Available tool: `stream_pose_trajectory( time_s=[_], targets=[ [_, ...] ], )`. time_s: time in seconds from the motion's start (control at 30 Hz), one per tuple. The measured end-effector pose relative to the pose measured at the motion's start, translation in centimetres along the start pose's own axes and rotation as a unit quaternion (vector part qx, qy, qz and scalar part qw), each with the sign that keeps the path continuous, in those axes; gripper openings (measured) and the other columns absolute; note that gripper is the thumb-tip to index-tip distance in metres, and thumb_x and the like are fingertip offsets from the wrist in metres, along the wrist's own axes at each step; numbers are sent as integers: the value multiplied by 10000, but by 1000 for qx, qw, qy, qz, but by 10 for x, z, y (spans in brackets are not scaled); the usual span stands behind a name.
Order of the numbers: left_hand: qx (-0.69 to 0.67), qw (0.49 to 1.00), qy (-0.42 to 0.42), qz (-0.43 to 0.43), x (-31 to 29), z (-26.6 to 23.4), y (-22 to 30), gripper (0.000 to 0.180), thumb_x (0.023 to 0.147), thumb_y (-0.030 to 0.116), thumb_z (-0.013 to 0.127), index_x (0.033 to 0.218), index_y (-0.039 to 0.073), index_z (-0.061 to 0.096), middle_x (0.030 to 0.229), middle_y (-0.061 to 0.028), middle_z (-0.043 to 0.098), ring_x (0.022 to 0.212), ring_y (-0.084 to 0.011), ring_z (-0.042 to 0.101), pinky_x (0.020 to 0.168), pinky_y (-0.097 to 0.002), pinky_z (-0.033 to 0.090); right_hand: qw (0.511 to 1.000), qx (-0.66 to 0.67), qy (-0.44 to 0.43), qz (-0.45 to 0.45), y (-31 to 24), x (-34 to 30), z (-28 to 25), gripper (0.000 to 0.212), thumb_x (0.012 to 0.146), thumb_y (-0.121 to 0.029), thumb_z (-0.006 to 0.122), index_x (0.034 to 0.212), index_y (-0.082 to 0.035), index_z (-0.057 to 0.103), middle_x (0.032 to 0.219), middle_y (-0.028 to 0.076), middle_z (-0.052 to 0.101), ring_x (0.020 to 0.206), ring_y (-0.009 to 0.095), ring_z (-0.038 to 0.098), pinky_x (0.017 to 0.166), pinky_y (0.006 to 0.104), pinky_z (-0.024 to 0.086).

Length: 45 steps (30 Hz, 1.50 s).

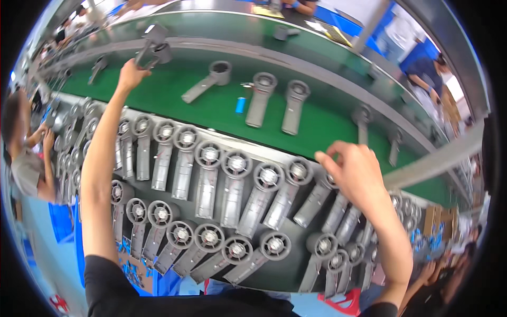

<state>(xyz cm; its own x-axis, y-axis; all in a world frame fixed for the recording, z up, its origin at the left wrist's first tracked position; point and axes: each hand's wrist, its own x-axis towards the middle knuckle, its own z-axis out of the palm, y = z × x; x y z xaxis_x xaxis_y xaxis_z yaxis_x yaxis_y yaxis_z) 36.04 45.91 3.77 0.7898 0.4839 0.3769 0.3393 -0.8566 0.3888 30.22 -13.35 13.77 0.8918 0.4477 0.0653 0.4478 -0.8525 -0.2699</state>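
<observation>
My left hand [133,75] reaches far over the green belt, its fingers closed on a grey fan housing [156,37]. A round ring shows at that housing's lower right; whether it belongs to a second piece I cannot tell. My right hand [355,171] hovers above the right part of the rows, fingers loosely curved, thumb apart, nothing seen between them. Just under it lies a handheld fan body [316,201], partly covered by the hand. Several similar grey fan bodies with round heads and open handles, such as one fan body [208,177], lie in two rows before me.
The green conveyor belt [174,108] carries grey housings [260,100] and a small blue cylinder [241,105]. A metal post [438,158] slants in at right. At left a co-worker [29,164] handles parts. Blue bins and a red stool [343,304] stand below the table.
</observation>
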Motion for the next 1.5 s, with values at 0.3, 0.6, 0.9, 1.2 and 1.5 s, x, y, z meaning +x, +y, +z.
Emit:
stream_pose_trajectory(
  time_s=[0.3, 0.6, 0.9, 1.2, 1.5],
  targets=[
    [-369, 909, -190, 34, -207, -100, 266, 372, 691, 151, 846, 917, 15, 584, 749, -27, 605, 678, -109, 580, 616, -267, 455, 894, 420, -93, 126, 3, -90, -39, 453, 987, -403, 551, 1044, 28, 679, 826, 51, 696, 504, 95, 563, 477, 242, 447],
    [-543, 738, -397, 60, -406, -123, 396, 439, 813, 130, 786, 1152, 4, 536, 1108, -64, 526, 1017, -134, 541, 847, -303, 519, 793, 582, 48, 171, 4, -191, -8, 299, 961, -256, 573, 1008, 31, 641, 703, 29, 587, 539, 71, 541, 475, 231, 421],
    [-405, 837, -360, 75, -462, -118, 324, 327, 956, 217, 545, 1126, -53, 469, 977, -232, 548, 906, -380, 551, 852, -410, 441, 880, 206, 395, 164, 125, -280, -173, 421, 935, -339, 568, 1189, -16, 658, 860, 42, 656, 718, 95, 598, 580, 248, 456],
    [-410, 842, -350, 15, -491, -122, 308, 288, 931, 225, 599, 992, -34, 488, 732, -216, 580, 667, -375, 567, 640, -424, 448, 865, 274, 406, 106, 202, -127, -390, 494, 879, -429, 709, 1055, 31, 672, 812, 9, 620, 614, 69, 552, 495, 193, 478],
    [-370, 865, -336, 32, -521, -156, 311, 317, 964, 256, 595, 931, -46, 504, 701, -246, 552, 614, -402, 531, 564, -437, 413, 803, 528, 237, 140, 239, -19, -409, 319, 927, -269, 681, 1046, 23, 631, 886, 111, 682, 559, 49, 587, 451, 115, 483]
  ],
)
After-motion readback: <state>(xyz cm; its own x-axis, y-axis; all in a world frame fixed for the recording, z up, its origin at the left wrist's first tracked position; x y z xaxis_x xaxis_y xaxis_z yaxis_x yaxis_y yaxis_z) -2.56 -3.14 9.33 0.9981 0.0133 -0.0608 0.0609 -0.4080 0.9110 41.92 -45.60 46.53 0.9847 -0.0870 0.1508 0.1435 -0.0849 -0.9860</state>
